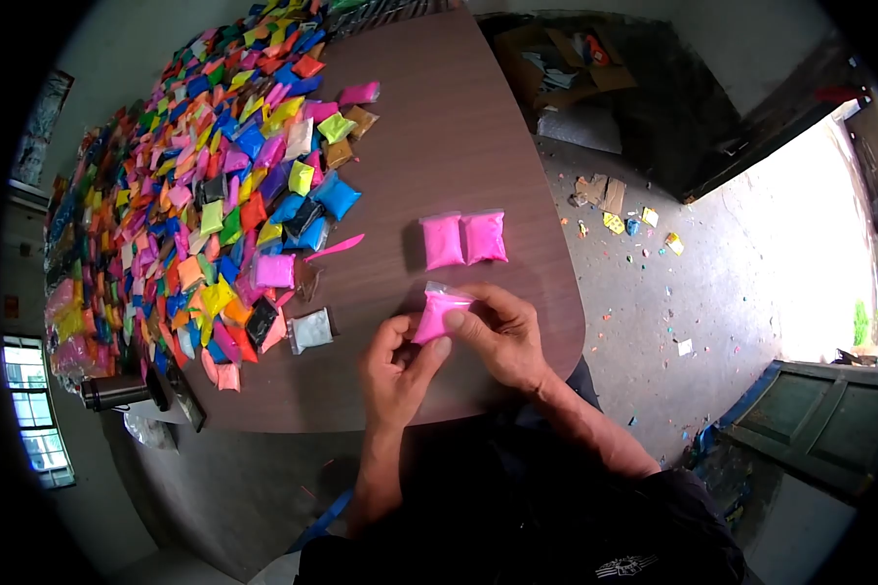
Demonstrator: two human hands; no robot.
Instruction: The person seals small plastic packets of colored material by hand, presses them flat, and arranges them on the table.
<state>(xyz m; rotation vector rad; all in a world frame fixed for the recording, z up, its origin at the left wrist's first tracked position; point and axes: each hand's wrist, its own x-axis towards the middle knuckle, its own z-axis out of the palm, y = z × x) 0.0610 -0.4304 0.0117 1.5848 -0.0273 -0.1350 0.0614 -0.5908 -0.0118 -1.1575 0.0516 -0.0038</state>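
Between my two hands is a small clear packet of pink clay-like material (439, 308), held above the table near its front edge. My left hand (397, 369) pinches its lower left side with thumb and fingers. From the right, my right hand (500, 336) grips it, thumb across the front and fingers behind. Just beyond, two more pink packets, a left one (443, 241) and a right one (484, 237), lie side by side on the brown table (429, 127). What exactly fills the packets I cannot tell.
A big heap of multicoloured packets (215, 195) covers the table's left side. A white packet (311, 331) and a pink strip (336, 248) lie at its edge. A metal flask (117, 392) stands at the left. Scraps and a cardboard box (576, 58) are on the floor to the right.
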